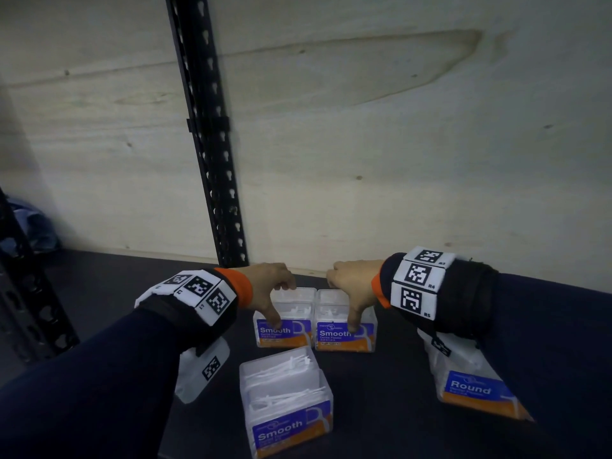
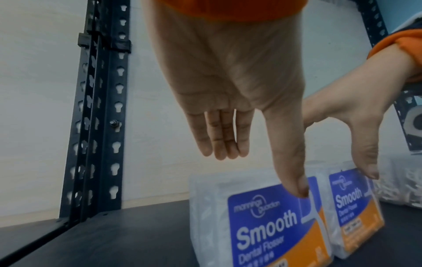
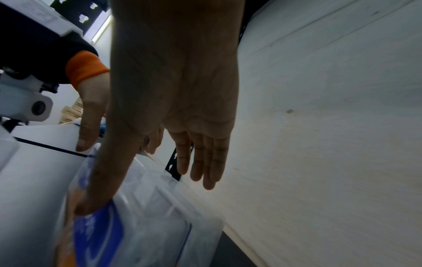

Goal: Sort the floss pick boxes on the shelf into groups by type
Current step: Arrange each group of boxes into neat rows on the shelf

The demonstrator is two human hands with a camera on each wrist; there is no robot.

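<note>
Two clear "Smooth" floss pick boxes stand side by side near the back of the dark shelf. My left hand arches over the left Smooth box. Its thumb touches the blue label and its straight fingers hang above the back edge. My right hand spans the right Smooth box the same way, thumb on the label. A third Smooth box sits in front. A "Round" box lies under my right forearm.
A pale wooden back panel closes the shelf just behind the two boxes. A black perforated upright stands behind my left hand, and another post is at the far left. Bare dark shelf lies to the left of the boxes.
</note>
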